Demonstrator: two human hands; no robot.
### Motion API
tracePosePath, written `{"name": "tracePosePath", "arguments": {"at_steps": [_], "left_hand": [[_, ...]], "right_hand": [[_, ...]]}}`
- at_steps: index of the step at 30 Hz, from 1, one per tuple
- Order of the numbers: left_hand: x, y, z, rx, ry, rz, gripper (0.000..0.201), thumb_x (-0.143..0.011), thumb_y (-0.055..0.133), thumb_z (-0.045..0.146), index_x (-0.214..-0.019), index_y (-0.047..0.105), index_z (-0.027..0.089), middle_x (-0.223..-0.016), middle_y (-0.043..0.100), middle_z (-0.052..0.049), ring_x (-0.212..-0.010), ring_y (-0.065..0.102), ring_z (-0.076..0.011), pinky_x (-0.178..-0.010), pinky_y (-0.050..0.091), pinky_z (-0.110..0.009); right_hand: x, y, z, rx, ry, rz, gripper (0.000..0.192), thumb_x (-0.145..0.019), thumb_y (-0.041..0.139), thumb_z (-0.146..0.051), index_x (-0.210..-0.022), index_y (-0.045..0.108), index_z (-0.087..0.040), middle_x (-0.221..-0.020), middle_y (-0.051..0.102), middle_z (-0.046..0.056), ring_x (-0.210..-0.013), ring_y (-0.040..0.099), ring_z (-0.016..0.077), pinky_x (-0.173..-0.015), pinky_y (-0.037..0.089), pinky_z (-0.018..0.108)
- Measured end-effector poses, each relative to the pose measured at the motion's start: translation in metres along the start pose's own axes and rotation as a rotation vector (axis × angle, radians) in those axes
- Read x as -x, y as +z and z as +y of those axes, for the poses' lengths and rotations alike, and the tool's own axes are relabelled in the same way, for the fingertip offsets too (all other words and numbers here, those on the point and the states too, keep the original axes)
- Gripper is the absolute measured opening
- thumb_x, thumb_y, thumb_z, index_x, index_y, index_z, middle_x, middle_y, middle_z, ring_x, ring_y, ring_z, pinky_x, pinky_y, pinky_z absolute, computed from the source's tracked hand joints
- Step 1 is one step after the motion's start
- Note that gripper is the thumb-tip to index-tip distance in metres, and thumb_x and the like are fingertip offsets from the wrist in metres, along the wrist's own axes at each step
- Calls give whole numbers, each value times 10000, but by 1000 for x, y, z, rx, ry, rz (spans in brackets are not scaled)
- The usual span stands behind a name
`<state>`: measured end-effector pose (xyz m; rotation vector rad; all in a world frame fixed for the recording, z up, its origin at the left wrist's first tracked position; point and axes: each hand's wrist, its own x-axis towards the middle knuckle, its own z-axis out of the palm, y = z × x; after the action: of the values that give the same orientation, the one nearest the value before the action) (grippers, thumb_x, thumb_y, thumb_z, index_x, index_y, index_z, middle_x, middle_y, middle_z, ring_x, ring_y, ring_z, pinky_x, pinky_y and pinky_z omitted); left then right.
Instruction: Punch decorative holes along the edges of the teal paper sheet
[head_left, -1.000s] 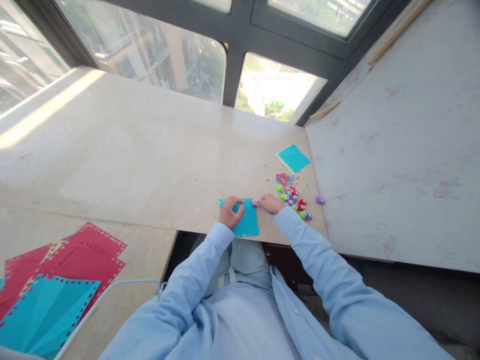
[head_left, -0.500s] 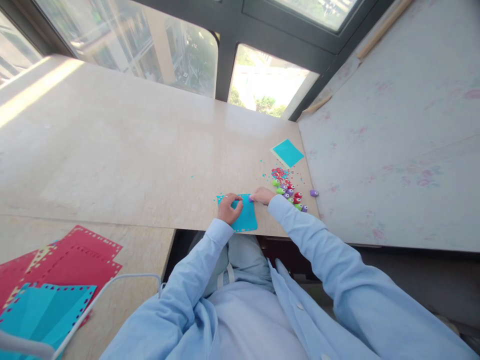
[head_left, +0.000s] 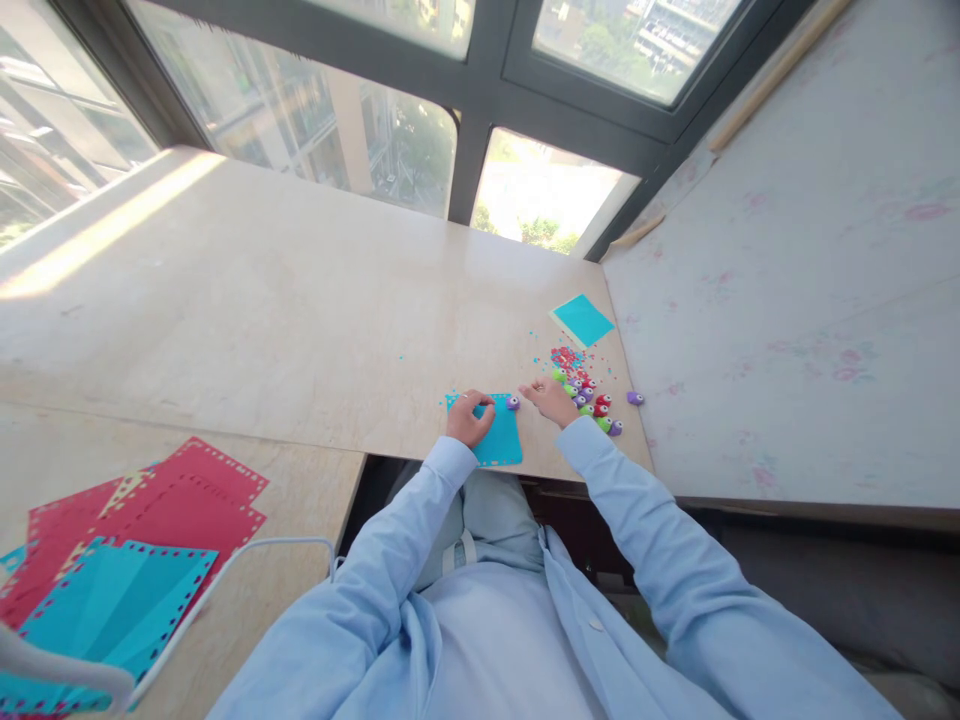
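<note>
The blue sheet (head_left: pixel 495 436) lies at the counter's (head_left: pixel 300 320) near edge, pinned flat under the left hand (head_left: pixel 469 417). A purple punch (head_left: pixel 513 403) sits at its top right corner. Beside it the right hand (head_left: pixel 551 401) hovers with fingers loose, holding nothing. Edge punching seems under way; next, the right hand must take the punch.

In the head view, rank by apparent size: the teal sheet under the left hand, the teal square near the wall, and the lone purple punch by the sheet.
1. Teal sheet, partly hidden by the left hand.
2. Teal square, farther away, so unsure.
3. Purple punch, smallest.
</note>
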<state>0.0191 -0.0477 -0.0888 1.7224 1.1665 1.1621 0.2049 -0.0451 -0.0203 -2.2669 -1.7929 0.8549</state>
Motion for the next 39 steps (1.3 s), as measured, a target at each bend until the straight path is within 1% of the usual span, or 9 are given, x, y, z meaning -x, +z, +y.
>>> {"name": "tracePosePath", "arguments": {"at_steps": [2,5,11,18,23,28,33,35,39], "left_hand": [[0,0,0,-4,-5,0,84,-756,576,141,-741,641,191,-782,679,-32,-802,625,-176,-807,486,-342],[0,0,-2,-5,-9,-1,88,-751,576,136,-746,644,192,-781,678,-31,-798,626,-175,-805,489,-341],[0,0,-4,-2,-6,-5,91,-755,570,146,-746,648,191,-787,676,-30,-796,628,-173,-798,490,-340],[2,-4,-2,30,-18,-86,91,-756,568,175,-766,656,196,-800,679,-26,-810,626,-172,-817,485,-351],[2,-6,-1,46,-37,-152,97,-752,576,196,-784,667,189,-801,687,-26,-801,625,-173,-811,490,-356],[-7,-10,6,50,-112,-138,114,-778,564,208,-798,672,178,-815,706,-39,-794,645,-174,-783,511,-345],[-7,-16,34,43,-45,-154,141,-815,567,277,-838,676,191,-852,708,-51,-813,645,-177,-792,514,-344],[-1,-18,48,164,-135,-183,213,-827,575,359,-908,663,182,-866,701,-55,-798,649,-171,-753,526,-322],[18,-28,63,482,-513,-276,413,-790,595,532,-970,621,161,-759,650,-30,-608,623,-138,-554,517,-267]], "right_hand": [[2,2,-1,4,-120,62,328,-847,569,-414,-1033,621,-148,-605,568,-27,-572,538,139,-567,379,231],[6,8,-2,106,-302,21,316,-789,666,-293,-1083,633,-182,-807,661,29,-790,608,175,-720,416,255],[19,5,15,183,-279,92,172,-818,629,-235,-974,675,-180,-978,645,86,-902,598,194,-844,427,296],[47,-7,34,-312,-257,259,230,-775,638,-329,-931,643,-160,-959,650,82,-815,622,180,-730,493,307],[68,17,27,-719,-131,156,374,-767,618,-455,-979,603,-148,-714,662,43,-676,662,197,-533,475,266],[80,45,16,-969,-74,168,438,-706,683,-497,-961,606,-149,-808,686,70,-666,663,191,-474,470,246],[86,58,7,-1101,-67,178,441,-706,701,-467,-1009,613,-159,-907,684,77,-712,666,191,-515,508,261],[87,59,3,-1105,-100,170,434,-726,693,-441,-1048,620,-161,-866,690,66,-725,664,191,-543,516,267],[90,57,-9,-1007,-241,164,353,-773,670,-377,-1071,656,-187,-894,705,59,-766,659,183,-638,531,287]]}}
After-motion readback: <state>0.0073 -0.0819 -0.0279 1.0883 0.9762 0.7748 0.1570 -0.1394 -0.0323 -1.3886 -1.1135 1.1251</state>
